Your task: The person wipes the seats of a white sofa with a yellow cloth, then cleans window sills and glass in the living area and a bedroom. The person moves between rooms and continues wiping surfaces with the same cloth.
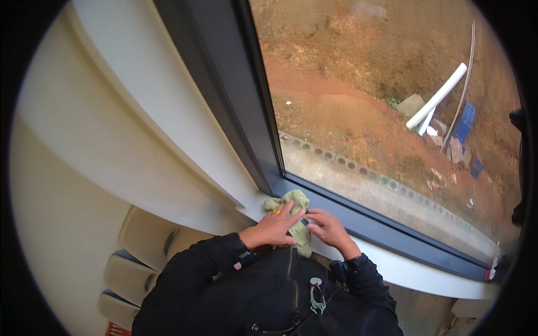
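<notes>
A crumpled light-green cloth (299, 235) lies over the corner of the white window sill (384, 264), beside the dark grey window frame (332, 203). My left hand (273, 227) rests on the cloth with its fingers spread, and a yellow ring shows on one finger. Close to the cloth's right side, my right hand (330, 229) has its fingers bent, with the fingertips near those of my left hand. Whether the right fingertips pinch something small or touch the cloth cannot be told.
Several beige chairs (145, 235) stand at the lower left, below the pale wall (84, 126). Through the window pane, a white pipe (437, 96), blue pieces and rubble lie on reddish ground. Two round red-and-white things (491, 274) sit at the frame's far right end.
</notes>
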`<move>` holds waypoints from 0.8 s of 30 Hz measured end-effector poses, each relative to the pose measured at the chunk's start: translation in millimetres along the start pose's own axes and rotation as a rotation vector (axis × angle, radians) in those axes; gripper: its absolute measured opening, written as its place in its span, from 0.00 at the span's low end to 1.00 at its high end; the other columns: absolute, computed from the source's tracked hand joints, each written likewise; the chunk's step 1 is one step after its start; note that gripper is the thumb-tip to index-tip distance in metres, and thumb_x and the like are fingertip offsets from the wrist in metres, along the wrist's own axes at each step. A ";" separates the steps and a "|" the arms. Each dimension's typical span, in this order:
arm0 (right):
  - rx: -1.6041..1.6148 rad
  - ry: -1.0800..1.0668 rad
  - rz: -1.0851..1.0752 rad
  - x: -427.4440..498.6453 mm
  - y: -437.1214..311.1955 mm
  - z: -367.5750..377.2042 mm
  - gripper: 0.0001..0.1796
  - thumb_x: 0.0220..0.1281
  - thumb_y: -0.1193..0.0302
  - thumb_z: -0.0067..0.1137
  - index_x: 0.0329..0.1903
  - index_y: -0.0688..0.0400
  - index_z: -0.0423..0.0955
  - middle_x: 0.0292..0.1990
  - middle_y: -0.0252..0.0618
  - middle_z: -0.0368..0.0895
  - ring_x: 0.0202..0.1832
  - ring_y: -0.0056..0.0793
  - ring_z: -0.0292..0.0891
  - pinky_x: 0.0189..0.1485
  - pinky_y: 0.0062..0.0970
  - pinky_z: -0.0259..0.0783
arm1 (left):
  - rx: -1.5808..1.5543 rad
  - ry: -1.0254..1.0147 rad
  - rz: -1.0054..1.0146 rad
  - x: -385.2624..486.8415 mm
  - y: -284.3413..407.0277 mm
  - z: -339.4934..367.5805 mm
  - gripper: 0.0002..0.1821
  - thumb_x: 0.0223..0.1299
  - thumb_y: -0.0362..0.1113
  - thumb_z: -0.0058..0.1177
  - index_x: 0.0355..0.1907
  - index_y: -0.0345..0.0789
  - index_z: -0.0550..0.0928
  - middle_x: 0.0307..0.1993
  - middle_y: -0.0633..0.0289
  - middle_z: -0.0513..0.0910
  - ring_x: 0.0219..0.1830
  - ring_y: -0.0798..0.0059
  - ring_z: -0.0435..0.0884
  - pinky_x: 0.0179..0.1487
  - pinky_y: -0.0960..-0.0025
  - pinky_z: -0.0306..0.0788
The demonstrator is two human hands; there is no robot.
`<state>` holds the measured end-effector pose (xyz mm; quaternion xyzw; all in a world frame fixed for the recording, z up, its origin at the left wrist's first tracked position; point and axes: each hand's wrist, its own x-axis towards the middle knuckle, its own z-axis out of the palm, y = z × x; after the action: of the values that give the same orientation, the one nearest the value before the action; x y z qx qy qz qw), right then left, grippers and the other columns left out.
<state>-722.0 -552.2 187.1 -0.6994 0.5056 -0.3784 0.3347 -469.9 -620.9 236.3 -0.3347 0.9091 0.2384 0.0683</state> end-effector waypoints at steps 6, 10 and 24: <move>-0.020 0.445 0.167 -100.6 16.0 -41.9 0.12 0.69 0.75 0.67 0.53 0.63 0.88 0.48 0.47 0.91 0.47 0.40 0.89 0.51 0.33 0.83 | 0.028 0.112 -0.056 5.7 2.7 16.5 0.47 0.60 0.48 0.74 0.81 0.47 0.69 0.83 0.35 0.57 0.81 0.34 0.65 0.79 0.45 0.67; -0.044 0.701 0.315 -179.3 29.4 -57.4 0.09 0.72 0.78 0.63 0.49 0.66 0.87 0.44 0.44 0.91 0.43 0.32 0.86 0.48 0.28 0.80 | -0.074 0.247 -0.125 -4.2 -24.2 18.0 0.30 0.59 0.34 0.68 0.67 0.41 0.80 0.79 0.38 0.66 0.72 0.37 0.75 0.73 0.46 0.73; -0.356 1.061 0.382 -219.8 35.5 -64.7 0.05 0.68 0.77 0.64 0.42 0.64 0.86 0.38 0.47 0.89 0.39 0.45 0.87 0.47 0.37 0.82 | 0.063 0.238 -0.029 72.2 -0.4 4.4 0.51 0.53 0.51 0.72 0.80 0.42 0.68 0.68 0.30 0.68 0.72 0.28 0.66 0.79 0.39 0.58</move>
<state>-838.7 -356.0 146.6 -0.3564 0.7767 -0.5188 -0.0240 -525.2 -660.6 211.8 -0.3714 0.9129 0.1674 -0.0264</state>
